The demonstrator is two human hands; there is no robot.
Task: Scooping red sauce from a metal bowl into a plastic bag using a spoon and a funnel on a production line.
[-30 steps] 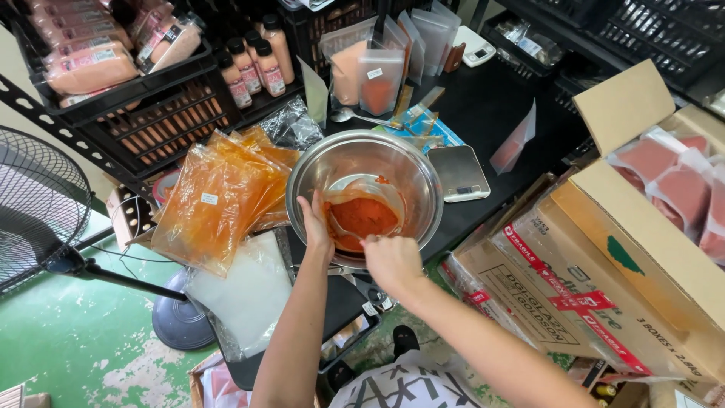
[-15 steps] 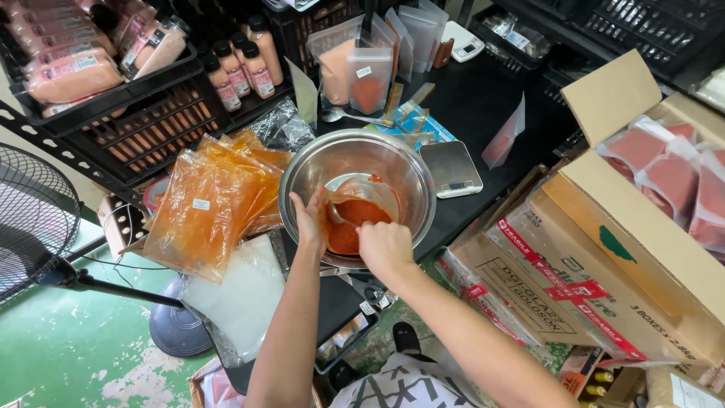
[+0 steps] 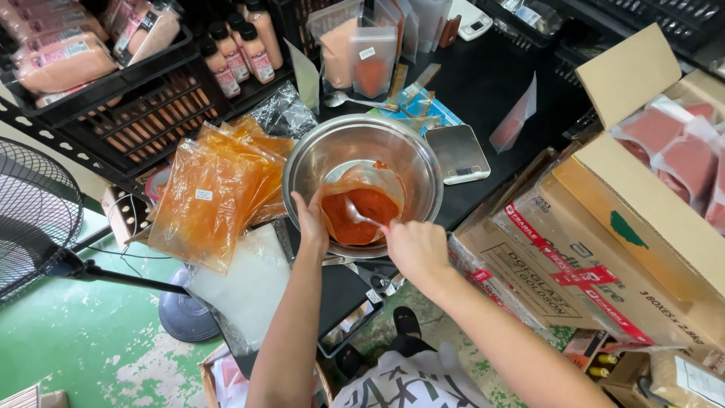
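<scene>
A steel mixing bowl [image 3: 414,155] stands on the black table, with a clear plastic bag of red-orange sauce [image 3: 359,214] held open inside it. My left hand [image 3: 311,221] pinches the bag's near left edge. My right hand [image 3: 411,248] grips the handle of a metal spoon [image 3: 361,217] whose bowl dips into the sauce in the bag. A stack of filled orange sauce bags [image 3: 215,190] lies left of the bowl.
A digital scale [image 3: 458,153] sits right of the bowl, a loose spoon [image 3: 349,100] behind it. Black crates [image 3: 143,106] hold bottles and packaged meat at the back left. Cardboard boxes [image 3: 604,219] crowd the right. A fan [image 3: 34,215] stands at left.
My right hand has moved up from the bowl's near rim and now works the spoon in the bag. My left hand has kept hold of the bag's edge.
</scene>
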